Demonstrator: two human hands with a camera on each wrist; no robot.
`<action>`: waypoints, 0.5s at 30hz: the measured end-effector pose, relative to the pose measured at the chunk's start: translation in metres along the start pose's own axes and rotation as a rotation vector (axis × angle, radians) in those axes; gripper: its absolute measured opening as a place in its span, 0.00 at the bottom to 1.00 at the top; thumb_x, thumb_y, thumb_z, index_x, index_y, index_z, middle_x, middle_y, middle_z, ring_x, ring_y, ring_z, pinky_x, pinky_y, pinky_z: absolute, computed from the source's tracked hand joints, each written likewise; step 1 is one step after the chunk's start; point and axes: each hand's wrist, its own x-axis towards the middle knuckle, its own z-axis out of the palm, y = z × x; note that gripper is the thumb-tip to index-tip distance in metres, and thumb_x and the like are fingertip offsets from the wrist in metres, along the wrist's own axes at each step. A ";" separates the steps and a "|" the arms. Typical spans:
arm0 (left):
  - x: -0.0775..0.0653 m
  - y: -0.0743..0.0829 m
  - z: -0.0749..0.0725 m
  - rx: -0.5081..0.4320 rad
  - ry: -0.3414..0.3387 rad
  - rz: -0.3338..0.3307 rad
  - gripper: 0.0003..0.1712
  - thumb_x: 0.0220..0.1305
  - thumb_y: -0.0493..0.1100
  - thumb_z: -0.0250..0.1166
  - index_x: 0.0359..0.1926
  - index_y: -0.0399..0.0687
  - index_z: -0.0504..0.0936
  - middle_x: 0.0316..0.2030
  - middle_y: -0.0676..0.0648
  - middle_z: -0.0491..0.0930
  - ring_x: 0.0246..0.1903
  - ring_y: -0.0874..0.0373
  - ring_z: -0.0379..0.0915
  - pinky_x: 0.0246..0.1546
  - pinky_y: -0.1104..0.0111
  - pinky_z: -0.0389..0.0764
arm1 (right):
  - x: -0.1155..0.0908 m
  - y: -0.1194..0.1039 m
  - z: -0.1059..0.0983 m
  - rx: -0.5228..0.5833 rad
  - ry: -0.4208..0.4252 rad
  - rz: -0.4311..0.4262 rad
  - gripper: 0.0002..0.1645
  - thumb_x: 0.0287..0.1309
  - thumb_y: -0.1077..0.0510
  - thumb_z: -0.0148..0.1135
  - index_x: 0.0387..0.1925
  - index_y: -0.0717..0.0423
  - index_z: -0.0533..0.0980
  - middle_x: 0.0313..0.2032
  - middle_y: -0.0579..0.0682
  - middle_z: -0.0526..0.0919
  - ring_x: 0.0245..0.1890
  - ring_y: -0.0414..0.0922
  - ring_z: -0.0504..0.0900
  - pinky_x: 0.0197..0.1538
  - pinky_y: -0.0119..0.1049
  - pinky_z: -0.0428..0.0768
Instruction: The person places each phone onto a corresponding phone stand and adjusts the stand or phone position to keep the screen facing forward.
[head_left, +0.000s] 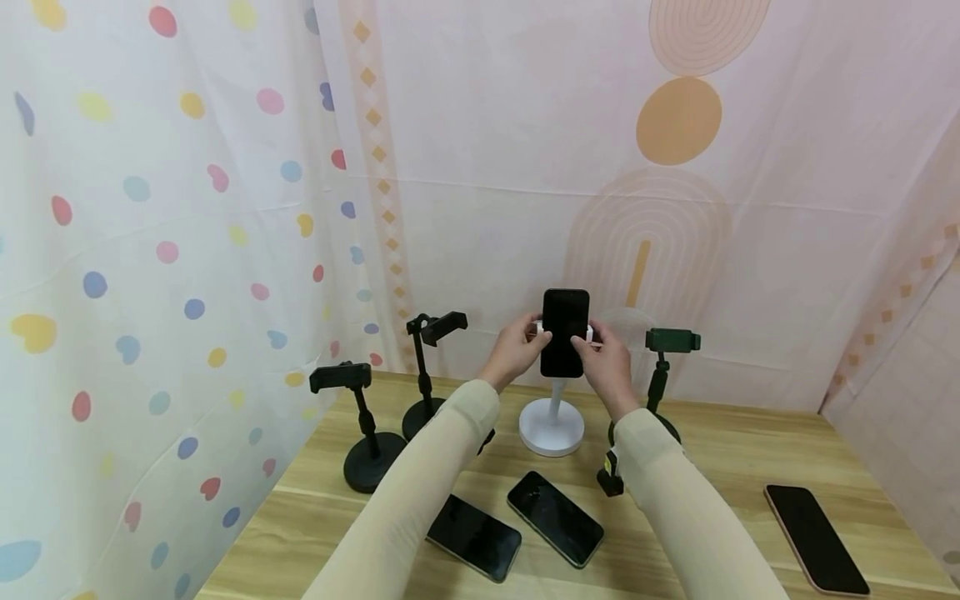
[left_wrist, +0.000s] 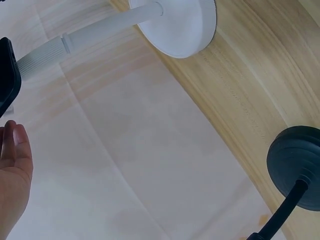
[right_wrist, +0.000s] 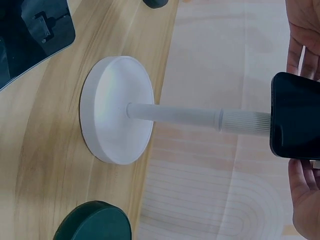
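A black smartphone (head_left: 565, 333) stands upright at the head of a white phone stand (head_left: 551, 427), between the stand's white side clamps. My left hand (head_left: 517, 350) is at the phone's left edge, its thumb on the edge and its fingers by the clamp. From the other side my right hand (head_left: 606, 367) grips the phone, thumb on the dark screen and fingers behind. In the right wrist view, the stand's ribbed stem (right_wrist: 245, 122) runs up behind the phone (right_wrist: 297, 117), which partly hides the fingers of both hands.
Two black phone stands (head_left: 367, 458) (head_left: 423, 408) are to the left, partly behind my left sleeve. A green phone stand (head_left: 672, 340) is behind my right forearm. Two phones (head_left: 480, 537) (head_left: 557, 518) lie in front, another phone (head_left: 816, 537) at right. Behind the table hangs a patterned curtain (head_left: 480, 250).
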 end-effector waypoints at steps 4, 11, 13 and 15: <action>0.001 0.000 0.003 -0.029 -0.015 -0.028 0.30 0.73 0.48 0.59 0.72 0.49 0.65 0.60 0.43 0.75 0.55 0.51 0.74 0.55 0.57 0.76 | -0.001 0.000 -0.002 0.007 -0.020 0.023 0.31 0.70 0.51 0.59 0.71 0.54 0.65 0.64 0.58 0.73 0.60 0.54 0.77 0.58 0.50 0.76; 0.001 0.001 0.006 -0.023 -0.032 -0.030 0.33 0.72 0.48 0.62 0.73 0.48 0.64 0.61 0.40 0.75 0.57 0.50 0.73 0.56 0.56 0.76 | -0.003 0.003 -0.004 0.015 -0.045 0.047 0.33 0.71 0.49 0.58 0.71 0.54 0.64 0.66 0.57 0.71 0.62 0.55 0.74 0.60 0.51 0.74; 0.001 0.001 0.007 -0.024 -0.034 -0.029 0.33 0.71 0.48 0.62 0.73 0.48 0.65 0.60 0.40 0.75 0.58 0.49 0.73 0.56 0.56 0.75 | -0.003 0.004 -0.004 0.010 -0.047 0.051 0.33 0.71 0.48 0.58 0.72 0.53 0.63 0.66 0.57 0.70 0.63 0.55 0.74 0.60 0.51 0.74; 0.001 0.001 0.008 -0.030 -0.036 -0.034 0.33 0.71 0.48 0.62 0.73 0.48 0.64 0.60 0.41 0.75 0.58 0.50 0.73 0.56 0.56 0.75 | -0.004 0.005 -0.005 0.003 -0.047 0.052 0.34 0.71 0.47 0.58 0.72 0.52 0.63 0.67 0.57 0.70 0.63 0.55 0.73 0.60 0.51 0.74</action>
